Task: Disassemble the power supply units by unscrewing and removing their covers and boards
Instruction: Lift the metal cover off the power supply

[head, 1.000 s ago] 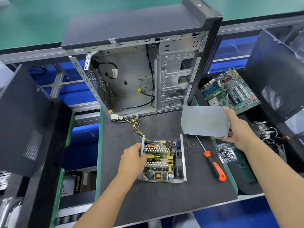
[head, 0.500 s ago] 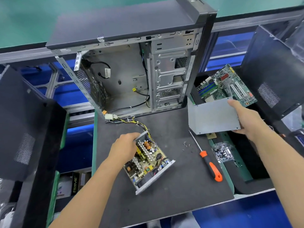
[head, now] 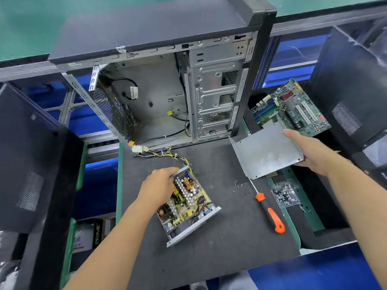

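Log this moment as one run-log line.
left hand: grips open power supply on mat | right hand: holds removed cover | screwdriver: lying idle

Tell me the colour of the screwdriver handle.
Orange and black; the screwdriver handle shows in the head view.

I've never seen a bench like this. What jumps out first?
Probably the opened power supply at centre, its crowded circuit board bare, gripped by the left hand. The right hand holds its grey metal cover off to the right. Behind them stands a gutted computer case.
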A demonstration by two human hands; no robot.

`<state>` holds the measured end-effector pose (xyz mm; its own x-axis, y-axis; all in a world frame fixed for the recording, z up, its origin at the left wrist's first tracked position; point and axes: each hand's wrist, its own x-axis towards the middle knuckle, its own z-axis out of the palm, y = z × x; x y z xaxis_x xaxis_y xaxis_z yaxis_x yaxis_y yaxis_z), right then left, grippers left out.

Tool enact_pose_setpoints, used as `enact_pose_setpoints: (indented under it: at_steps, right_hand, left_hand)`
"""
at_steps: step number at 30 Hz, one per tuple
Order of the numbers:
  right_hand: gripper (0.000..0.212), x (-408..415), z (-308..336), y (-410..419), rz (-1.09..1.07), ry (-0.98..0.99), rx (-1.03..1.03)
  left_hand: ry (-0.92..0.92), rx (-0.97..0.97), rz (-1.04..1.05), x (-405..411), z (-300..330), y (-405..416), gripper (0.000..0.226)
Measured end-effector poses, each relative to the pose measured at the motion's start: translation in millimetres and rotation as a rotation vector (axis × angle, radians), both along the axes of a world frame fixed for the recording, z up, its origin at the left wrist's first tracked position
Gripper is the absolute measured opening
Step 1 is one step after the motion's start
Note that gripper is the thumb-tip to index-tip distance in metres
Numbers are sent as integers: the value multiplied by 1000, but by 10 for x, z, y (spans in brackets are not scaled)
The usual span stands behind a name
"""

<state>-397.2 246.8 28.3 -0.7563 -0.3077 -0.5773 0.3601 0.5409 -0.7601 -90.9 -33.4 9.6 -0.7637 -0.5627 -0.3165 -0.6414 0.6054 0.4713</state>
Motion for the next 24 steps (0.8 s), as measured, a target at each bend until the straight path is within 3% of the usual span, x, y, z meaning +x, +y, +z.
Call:
enact_pose_setpoints:
  at_steps: [10, 16, 19, 24]
  right_hand:
    - [62, -30, -218, -153, -39, -96, -64]
    - [59, 4, -354, -293, -51, -101, -54]
    - [45, 30, -412, -351, -58, -84, -71]
    - [53, 47, -438, -394, -75, -57, -59]
  left_hand:
    - [24, 13, 1, 11, 1, 9, 47]
    - [26, 13, 2, 18, -6, 8, 44]
    - [22, 11, 1, 16, -11, 7, 44]
    - [29, 4, 3, 27, -23, 8, 44]
